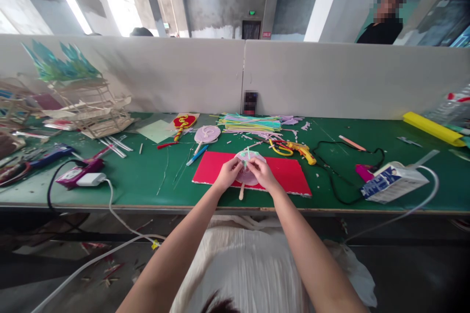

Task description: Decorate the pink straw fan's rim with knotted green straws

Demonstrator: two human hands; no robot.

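A lilac round fan-shaped piece with a pale stick handle lies on a red board in front of me. Over its upper part, my left hand and my right hand meet with fingertips pinched. Between them shows a pale green fuzzy stem, like a pipe cleaner, bent or crossed with another bit. My fingers hide where it is gripped. Behind the board lies a pile of pastel pipe cleaners. A second lilac round fan sits to the left of the pile.
Yellow-handled scissors and a yellow glue gun with a black cord lie behind the board. A blue pen is to its left. A power strip stands left, a tissue box right. A white partition borders the table.
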